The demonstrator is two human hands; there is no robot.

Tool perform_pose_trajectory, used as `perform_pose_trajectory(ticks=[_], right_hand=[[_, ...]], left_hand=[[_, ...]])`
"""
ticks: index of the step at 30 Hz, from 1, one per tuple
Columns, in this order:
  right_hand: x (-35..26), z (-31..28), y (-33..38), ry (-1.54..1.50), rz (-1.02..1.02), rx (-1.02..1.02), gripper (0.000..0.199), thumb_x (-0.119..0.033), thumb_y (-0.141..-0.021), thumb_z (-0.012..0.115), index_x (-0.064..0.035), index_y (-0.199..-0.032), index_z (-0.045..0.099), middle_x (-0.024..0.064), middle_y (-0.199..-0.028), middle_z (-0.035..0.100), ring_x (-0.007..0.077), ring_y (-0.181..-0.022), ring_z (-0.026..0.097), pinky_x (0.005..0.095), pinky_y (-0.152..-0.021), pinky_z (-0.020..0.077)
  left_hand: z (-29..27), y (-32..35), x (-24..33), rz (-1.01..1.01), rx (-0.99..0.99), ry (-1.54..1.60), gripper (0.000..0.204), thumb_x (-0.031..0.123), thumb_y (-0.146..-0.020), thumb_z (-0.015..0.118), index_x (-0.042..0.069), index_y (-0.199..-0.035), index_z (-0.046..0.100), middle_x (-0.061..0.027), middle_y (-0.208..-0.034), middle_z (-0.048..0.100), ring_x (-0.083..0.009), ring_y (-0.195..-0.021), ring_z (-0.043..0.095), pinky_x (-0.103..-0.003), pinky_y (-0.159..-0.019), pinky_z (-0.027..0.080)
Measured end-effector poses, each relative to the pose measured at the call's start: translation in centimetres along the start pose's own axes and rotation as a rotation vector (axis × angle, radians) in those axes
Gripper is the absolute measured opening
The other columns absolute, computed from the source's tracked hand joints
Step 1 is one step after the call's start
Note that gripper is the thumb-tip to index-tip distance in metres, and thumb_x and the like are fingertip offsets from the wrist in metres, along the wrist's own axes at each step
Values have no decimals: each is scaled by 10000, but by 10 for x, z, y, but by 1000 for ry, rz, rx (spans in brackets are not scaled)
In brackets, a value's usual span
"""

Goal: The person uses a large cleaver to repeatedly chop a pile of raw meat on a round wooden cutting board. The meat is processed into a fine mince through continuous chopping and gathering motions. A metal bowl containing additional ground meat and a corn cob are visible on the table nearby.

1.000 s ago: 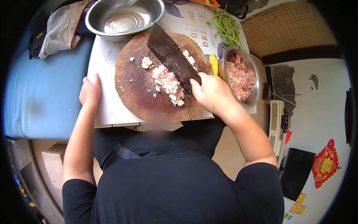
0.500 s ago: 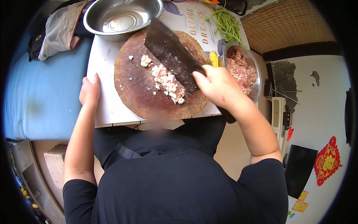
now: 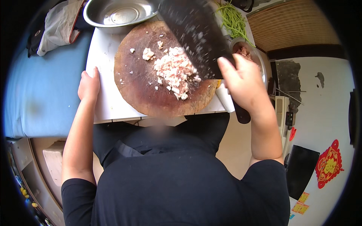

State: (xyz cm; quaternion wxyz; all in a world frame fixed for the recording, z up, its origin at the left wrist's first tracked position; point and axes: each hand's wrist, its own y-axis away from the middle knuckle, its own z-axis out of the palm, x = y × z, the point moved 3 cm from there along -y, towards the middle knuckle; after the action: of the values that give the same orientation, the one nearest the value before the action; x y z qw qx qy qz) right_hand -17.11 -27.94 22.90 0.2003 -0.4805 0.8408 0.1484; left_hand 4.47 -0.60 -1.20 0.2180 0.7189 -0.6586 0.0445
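My right hand [image 3: 247, 81] is closed round the dark handle of a broad cleaver [image 3: 194, 37]. The blade is raised above the right part of a round wooden chopping board [image 3: 132, 90], with pale specks stuck to its face. Chopped pale pink meat [image 3: 175, 69] lies in a loose heap on the board, left of the blade. A larger lump [image 3: 148, 54] and a few small bits sit apart from it. My left hand [image 3: 89, 84] grips the table's left edge, thumb upward, its fingers partly hidden. The cleaver covers the board's far right side.
A metal basin [image 3: 124, 15] stands behind the board. At the right, a metal bowl [image 3: 260, 60] of minced meat is partly behind my right hand. Green beans [image 3: 233, 22] lie at the far right. A blue padded surface [image 3: 49, 94] adjoins the white table [image 3: 102, 75].
The cleaver and my right hand have lifted and moved right, away from the meat. More of the heap shows, spread wider, and less of the minced-meat bowl. My left hand stays at the edge.
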Motion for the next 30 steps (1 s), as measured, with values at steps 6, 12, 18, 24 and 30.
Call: perform_pose_trajectory(ticks=[6, 12, 18, 24, 30], right_hand=[[8, 42, 0, 312, 21, -212, 333, -303, -869, 463, 2, -907, 590, 236, -813, 619, 402, -791, 597, 467, -734, 477], [-6, 12, 7, 28, -1, -89, 340, -321, -879, 464, -10, -883, 601, 221, -787, 618, 396, -775, 592, 443, -699, 479], [7, 40, 3, 300, -80, -176, 309, -282, -877, 448, -8, -904, 588, 223, -798, 617, 400, -771, 586, 457, -710, 473], [-6, 3, 14, -99, -22, -20, 292, -284, -871, 517, -2, -863, 594, 215, -733, 613, 382, -713, 597, 414, -637, 467], [14, 37, 7, 276, -82, -149, 301, -294, -868, 484, -12, -854, 589, 218, -741, 614, 397, -729, 595, 453, -671, 479]], left_hand=[[4, 0, 9, 24, -6, 36, 626, 558, -881, 366, 11, -1172, 461, -192, -1135, 587, -347, -1053, 565, -428, -879, 439], [2, -1, -2, 3, 13, 12, 630, 558, -881, 365, 11, -1180, 458, -199, -1134, 585, -348, -1052, 565, -430, -881, 439], [4, -1, 9, 33, 5, 39, 629, 554, -880, 367, 6, -1174, 462, -202, -1134, 584, -348, -1049, 567, -433, -880, 439], [-1, 2, 2, -11, -9, 9, 636, 552, -882, 362, 3, -1191, 453, -198, -1142, 582, -345, -1057, 564, -431, -881, 437], [5, -4, 5, 23, -11, 21, 639, 564, -880, 355, 14, -1191, 454, -190, -1147, 582, -345, -1059, 562, -436, -876, 438]])
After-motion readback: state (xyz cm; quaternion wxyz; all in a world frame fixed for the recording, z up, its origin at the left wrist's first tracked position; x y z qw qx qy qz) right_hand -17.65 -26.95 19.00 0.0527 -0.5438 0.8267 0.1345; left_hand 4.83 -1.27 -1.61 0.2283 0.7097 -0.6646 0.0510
